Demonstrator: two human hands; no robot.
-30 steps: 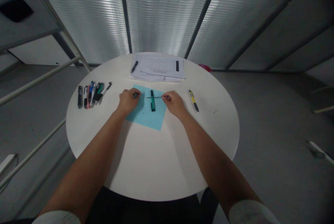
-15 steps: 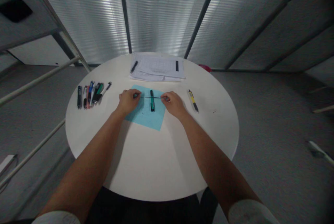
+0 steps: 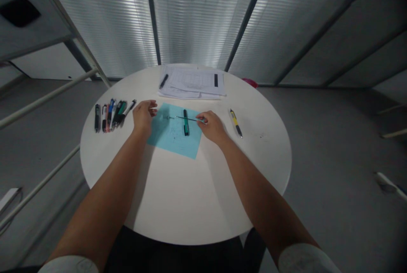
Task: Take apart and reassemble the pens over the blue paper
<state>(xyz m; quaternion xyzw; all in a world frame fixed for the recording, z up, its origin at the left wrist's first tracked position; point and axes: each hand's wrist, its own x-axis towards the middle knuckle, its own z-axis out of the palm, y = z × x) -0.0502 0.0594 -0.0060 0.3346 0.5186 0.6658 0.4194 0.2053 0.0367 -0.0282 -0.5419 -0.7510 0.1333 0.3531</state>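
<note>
Where right fingers (image 3: 204, 115) pinch, rod (image 3: 192, 119) protrudes.

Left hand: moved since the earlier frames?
Yes, the left hand has moved left across the blue paper sheet, toward the pen cluster.

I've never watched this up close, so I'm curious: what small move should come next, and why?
Perhaps the right hand should lay the thin rod on the blue paper beside the green pen: it pinches only one end, and the rod crosses over the pen.
</note>
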